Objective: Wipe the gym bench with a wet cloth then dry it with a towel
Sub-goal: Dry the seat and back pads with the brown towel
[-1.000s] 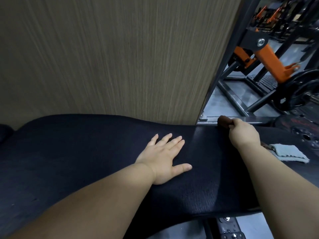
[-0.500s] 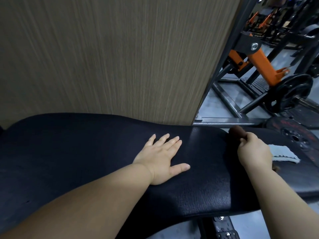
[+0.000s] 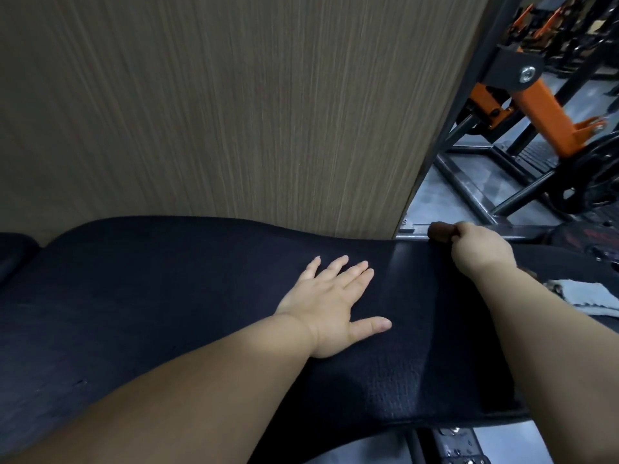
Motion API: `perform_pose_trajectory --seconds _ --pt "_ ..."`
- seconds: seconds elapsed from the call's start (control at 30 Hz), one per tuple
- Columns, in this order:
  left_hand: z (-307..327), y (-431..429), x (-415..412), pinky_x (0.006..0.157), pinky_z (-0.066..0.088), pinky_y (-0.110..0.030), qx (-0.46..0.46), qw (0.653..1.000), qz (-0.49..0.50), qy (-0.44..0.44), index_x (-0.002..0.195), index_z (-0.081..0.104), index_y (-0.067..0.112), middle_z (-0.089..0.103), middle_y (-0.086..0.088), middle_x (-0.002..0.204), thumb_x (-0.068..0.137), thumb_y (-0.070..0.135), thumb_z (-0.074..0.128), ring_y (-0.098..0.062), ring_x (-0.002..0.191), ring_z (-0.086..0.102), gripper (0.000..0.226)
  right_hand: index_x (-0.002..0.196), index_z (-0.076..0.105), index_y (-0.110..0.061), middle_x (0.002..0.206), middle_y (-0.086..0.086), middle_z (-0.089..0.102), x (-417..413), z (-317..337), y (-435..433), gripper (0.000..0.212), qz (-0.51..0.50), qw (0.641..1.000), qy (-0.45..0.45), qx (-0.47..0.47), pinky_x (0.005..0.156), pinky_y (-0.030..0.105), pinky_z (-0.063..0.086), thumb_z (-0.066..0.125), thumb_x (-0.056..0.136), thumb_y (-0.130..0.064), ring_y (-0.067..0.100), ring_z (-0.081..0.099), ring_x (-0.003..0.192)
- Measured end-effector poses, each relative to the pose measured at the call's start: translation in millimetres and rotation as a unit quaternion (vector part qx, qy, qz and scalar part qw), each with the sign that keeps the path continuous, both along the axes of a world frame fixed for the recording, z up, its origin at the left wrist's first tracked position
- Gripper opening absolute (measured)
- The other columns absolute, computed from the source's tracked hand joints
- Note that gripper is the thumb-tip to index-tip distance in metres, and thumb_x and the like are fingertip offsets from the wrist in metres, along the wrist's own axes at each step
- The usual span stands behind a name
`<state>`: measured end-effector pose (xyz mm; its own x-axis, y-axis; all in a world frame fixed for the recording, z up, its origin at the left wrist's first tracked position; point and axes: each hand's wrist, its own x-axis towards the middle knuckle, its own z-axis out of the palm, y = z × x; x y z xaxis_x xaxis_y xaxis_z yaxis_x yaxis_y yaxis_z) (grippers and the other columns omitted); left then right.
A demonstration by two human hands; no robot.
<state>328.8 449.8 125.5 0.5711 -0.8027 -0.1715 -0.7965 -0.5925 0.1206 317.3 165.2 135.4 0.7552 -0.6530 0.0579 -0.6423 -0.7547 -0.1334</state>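
Note:
A black padded gym bench (image 3: 167, 296) runs across the view from left to right. My left hand (image 3: 331, 306) lies flat on the pad, fingers spread. My right hand (image 3: 479, 252) grips a bunched dark brown cloth (image 3: 439, 231) at the bench's far edge; only the cloth's end shows past my fist. A shiny damp band crosses the pad between my two hands. A light grey towel (image 3: 586, 294) lies on the bench to the right, partly hidden by my right forearm.
A wood-grain wall panel (image 3: 234, 112) rises right behind the bench. To the right stand a black steel frame (image 3: 469, 189), an orange machine arm (image 3: 549, 118) and a weight plate (image 3: 599, 175) on the grey floor. Bench frame hardware (image 3: 459, 443) shows below.
My right hand has slid the brown cloth from the middle of the pad back up to the far edge. My left hand has stayed flat in place.

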Motion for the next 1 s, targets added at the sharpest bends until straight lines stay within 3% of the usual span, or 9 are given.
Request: perform_pose_trajectory --seconds 0.13,0.43,0.77,1.0 --pt "0.1 1.9 0.4 0.12 -0.008 -0.045 -0.001 1.0 0.006 0.006 0.155 -0.002 0.027 -0.009 0.015 0.161 0.087 0.076 0.012 -0.01 0.148 -0.015 0.085 0.121 0.053 -0.013 0.117 0.019 0.061 -3.9 -1.3 -2.2 0.027 0.035 0.999 -0.008 0.016 0.081 0.039 0.038 0.04 0.099 -0.02 0.037 0.054 0.107" --pt "1.6 -0.3 0.1 0.12 -0.008 -0.045 -0.002 1.0 0.002 0.006 0.155 -0.003 0.027 -0.01 0.015 0.161 0.085 0.077 0.01 -0.01 0.147 -0.016 0.087 0.121 0.056 -0.016 0.107 0.019 0.065 -64.1 0.5 -0.6 0.028 -0.009 0.996 -0.087 -0.007 0.073 0.038 0.038 0.041 0.098 -0.02 0.039 0.057 0.099" --pt "0.0 -0.6 1.4 0.12 -0.009 -0.046 -0.009 1.0 -0.004 0.014 0.155 -0.002 0.026 -0.011 0.014 0.161 0.083 0.08 0.011 -0.011 0.147 -0.018 0.091 0.116 0.057 -0.011 0.11 0.02 0.064 -18.7 -0.5 -0.1 0.026 -0.013 0.999 -0.044 -0.028 0.073 0.037 0.035 0.041 0.098 -0.02 0.038 0.056 0.104" --pt "-1.4 -0.7 2.0 0.119 -0.009 -0.046 -0.009 1.0 -0.006 0.016 0.155 -0.002 0.026 -0.011 0.014 0.161 0.079 0.08 0.008 -0.011 0.147 -0.018 0.094 0.122 0.058 -0.019 0.12 0.014 0.063 22.0 6.3 28.7 0.028 0.103 0.995 0.003 0.003 0.085 0.036 0.04 0.045 0.098 -0.022 0.034 0.055 0.111"
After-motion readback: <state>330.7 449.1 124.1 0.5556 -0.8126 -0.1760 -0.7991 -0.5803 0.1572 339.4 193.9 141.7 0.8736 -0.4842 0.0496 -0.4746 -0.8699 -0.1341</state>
